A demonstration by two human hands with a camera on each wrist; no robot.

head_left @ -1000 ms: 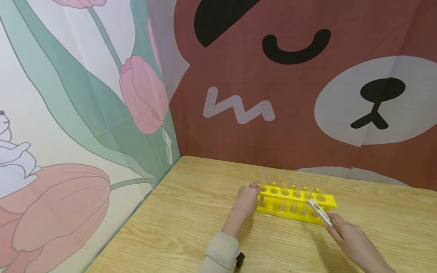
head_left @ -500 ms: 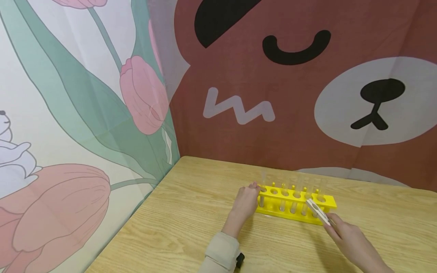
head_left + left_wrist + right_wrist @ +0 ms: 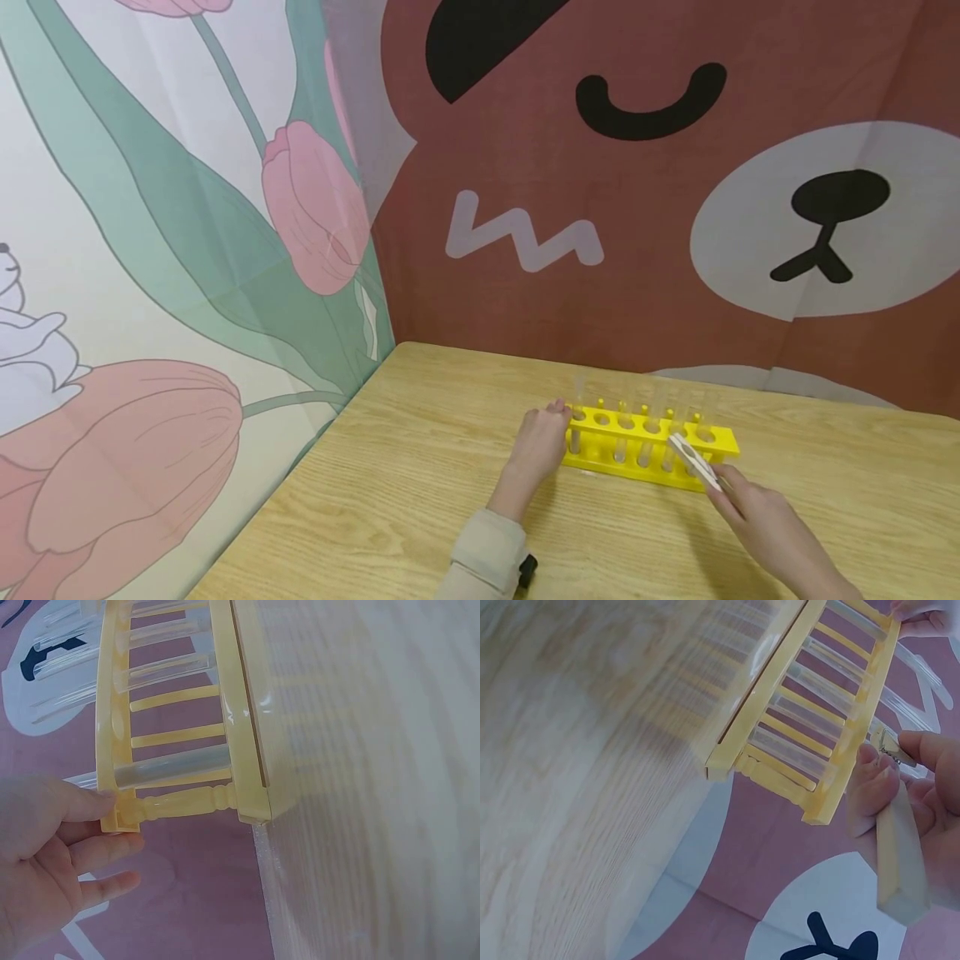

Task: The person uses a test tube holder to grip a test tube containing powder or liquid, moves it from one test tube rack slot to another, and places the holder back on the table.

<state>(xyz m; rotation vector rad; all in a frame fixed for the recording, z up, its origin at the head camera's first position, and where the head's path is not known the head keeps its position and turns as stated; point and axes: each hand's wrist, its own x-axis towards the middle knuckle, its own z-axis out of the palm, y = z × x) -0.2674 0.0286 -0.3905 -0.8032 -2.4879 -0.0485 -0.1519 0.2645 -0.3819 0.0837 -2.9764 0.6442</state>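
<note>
A yellow test tube rack stands on the table, holding several clear test tubes upright. Its second hole from the left has no tube. At the rack's left end, my left hand pinches the upper shelf between thumb and fingers; the left wrist view shows this grip. The tube nearest that hand looks cloudier than the others. My right hand grips a wooden test tube holder in front of the rack's right part. Its tip is by the tubes; whether it clasps one, I cannot tell.
The wood-grain table extends to the left and in front of the rack. Behind it hangs a cloth printed with a brown bear face. A tulip-print cloth hangs along the left side.
The test tube holder has shifted slightly left and upward with my right hand. My left hand and the rack have stayed in place.
</note>
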